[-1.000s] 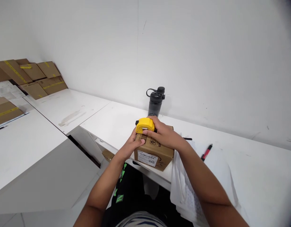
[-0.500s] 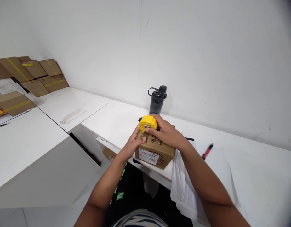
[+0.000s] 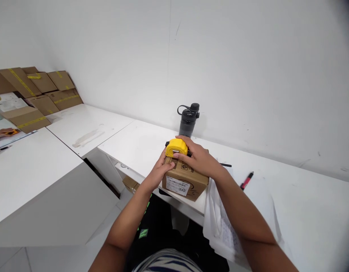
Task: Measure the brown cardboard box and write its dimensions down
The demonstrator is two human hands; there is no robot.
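Note:
A small brown cardboard box (image 3: pixel 183 182) with a white label sits at the near edge of the white table (image 3: pixel 140 143). On its top far corner rests a yellow tape measure (image 3: pixel 176 147), gripped by my right hand (image 3: pixel 199 158). My left hand (image 3: pixel 159 172) presses against the box's left side, with the thumb and fingers at the top edge just under the tape measure's mouth. Whether any tape is pulled out is too small to tell.
A dark water bottle (image 3: pixel 188 121) stands behind the box by the wall. A red pen (image 3: pixel 246 180) and printed papers (image 3: pixel 222 226) lie to the right. Flattened cardboard boxes (image 3: pixel 41 92) lean at the far left, where another person's hand (image 3: pixel 1 133) shows.
My hands and the tape measure have barely shifted on the box. At the far left a person's hand has come into view.

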